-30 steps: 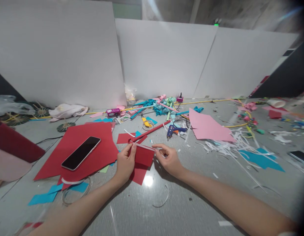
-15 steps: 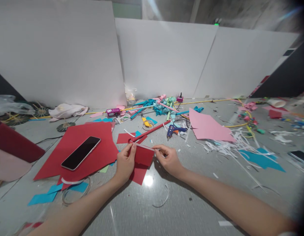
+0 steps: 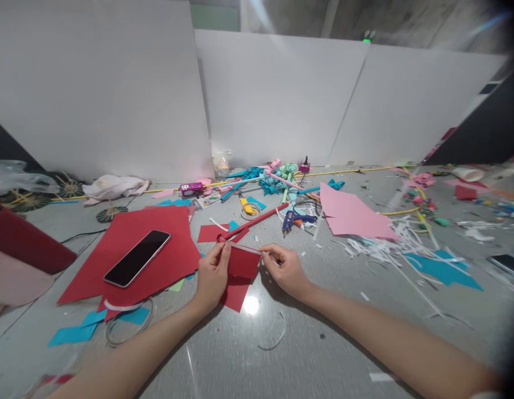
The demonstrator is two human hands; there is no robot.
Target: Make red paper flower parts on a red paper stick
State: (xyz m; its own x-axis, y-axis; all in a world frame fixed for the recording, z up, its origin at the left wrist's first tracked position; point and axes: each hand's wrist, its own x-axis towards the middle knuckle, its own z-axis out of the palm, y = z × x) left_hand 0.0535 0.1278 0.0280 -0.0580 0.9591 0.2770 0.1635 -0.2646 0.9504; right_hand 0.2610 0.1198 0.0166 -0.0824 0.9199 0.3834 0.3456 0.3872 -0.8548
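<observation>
A small red paper piece (image 3: 245,263) with a pale strip along its top edge hangs between my two hands, a little above the floor. My left hand (image 3: 212,271) pinches its upper left corner between thumb and fingers. At the upper right corner, my right hand (image 3: 286,270) is closed, thumb and forefinger pinched on the strip's end. Another red paper piece (image 3: 234,296) shows below the held one. Just beyond the hands lies a red paper-wrapped stick (image 3: 257,220), its near end curled.
To the left, a black phone (image 3: 137,259) rests on a large red sheet (image 3: 178,238). Ahead lie a blue glue gun (image 3: 298,220), a yellow cutter (image 3: 248,206) and a pink sheet (image 3: 352,213). White paper scraps (image 3: 377,246) spread on the right; white panels (image 3: 282,100) stand behind.
</observation>
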